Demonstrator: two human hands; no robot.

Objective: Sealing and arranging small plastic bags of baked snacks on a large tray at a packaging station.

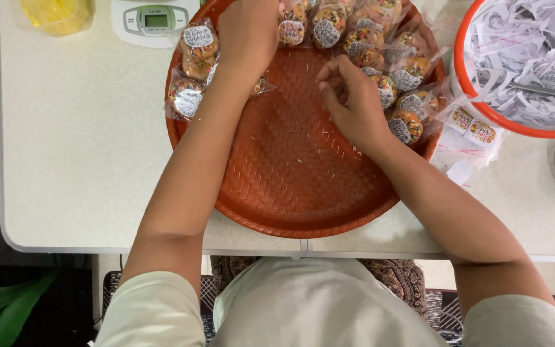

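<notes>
A round woven orange-brown tray (290,180) lies on the white table in front of me. Several small clear packets of sprinkle-topped cookies (380,58) with round stickers line its far rim. My left hand (248,32) reaches to the tray's far side, fingers curled down over a packet (259,85) that peeks out under the wrist; the grip itself is hidden. My right hand (351,99) rests over the tray's right middle, fingers loosely bent, beside the packets along the right rim, with nothing seen in it.
A white digital scale (152,20) stands at the far edge, with a yellow bag (56,14) to its left. An orange-rimmed basin (460,71) of shredded white paper sits at the right, empty stickered bags (470,125) beside it. A table seam (303,246) runs near me.
</notes>
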